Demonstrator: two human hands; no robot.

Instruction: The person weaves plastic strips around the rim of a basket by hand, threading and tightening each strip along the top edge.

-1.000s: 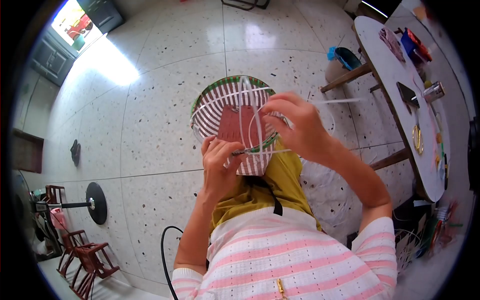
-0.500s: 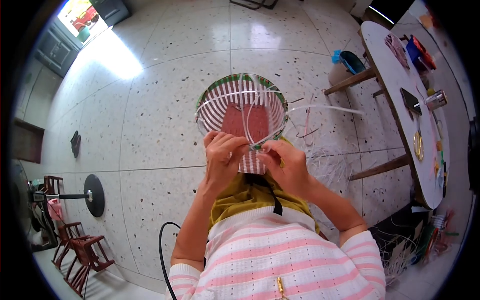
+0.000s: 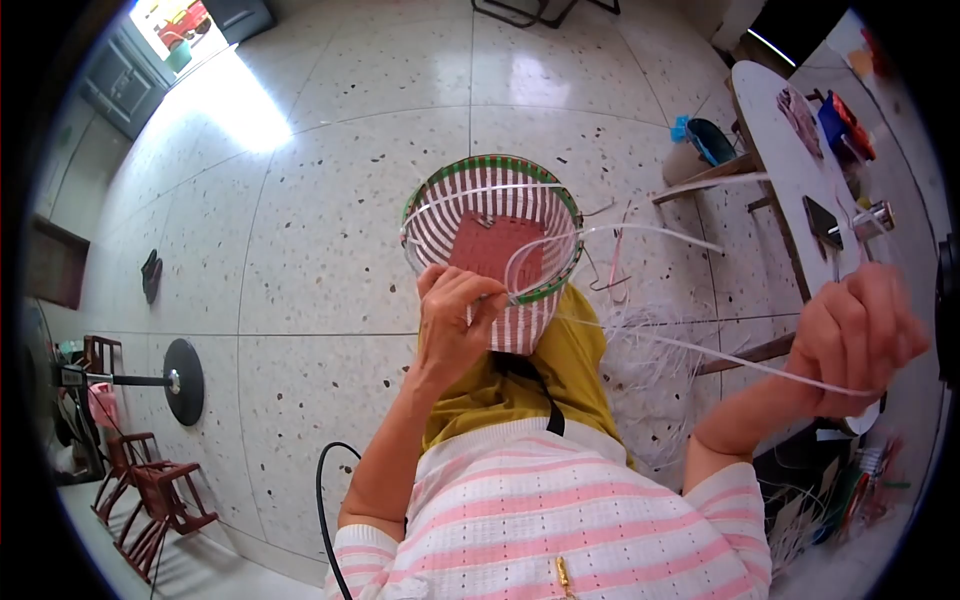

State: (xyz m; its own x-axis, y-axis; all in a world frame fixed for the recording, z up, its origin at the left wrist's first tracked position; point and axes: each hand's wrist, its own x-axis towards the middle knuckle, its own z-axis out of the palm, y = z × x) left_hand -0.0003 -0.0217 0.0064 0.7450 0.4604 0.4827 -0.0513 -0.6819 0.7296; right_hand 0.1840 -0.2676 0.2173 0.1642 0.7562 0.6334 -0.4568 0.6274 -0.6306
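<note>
A woven red-and-white striped basket [image 3: 440,215] with a green rim rests between my knees, its opening facing up. My left hand [image 3: 455,318] is closed at the near side of the rim, thumb and fingers pinching it. Far out to the right, my right hand [image 3: 855,345] is closed round a white plastic strip [image 3: 745,362], which runs taut back to the rim beside my left fingers. Another loop of white strip [image 3: 620,228] curves over the basket's right side. A flat white strip [image 3: 490,189] spans the opening near the back.
To the right stands a white-topped table [image 3: 765,95] holding a phone [image 3: 822,220] and a metal can [image 3: 876,218]. A bin [image 3: 685,160] is beside it. White strip scraps [image 3: 650,350] lie on the floor. Small wooden chairs [image 3: 165,490] and a round black stand base [image 3: 184,382] are at left.
My right hand has swung from the rim far out to the right, drawing the white strip through. The loops over the basket have shrunk. My left hand stays at the rim.
</note>
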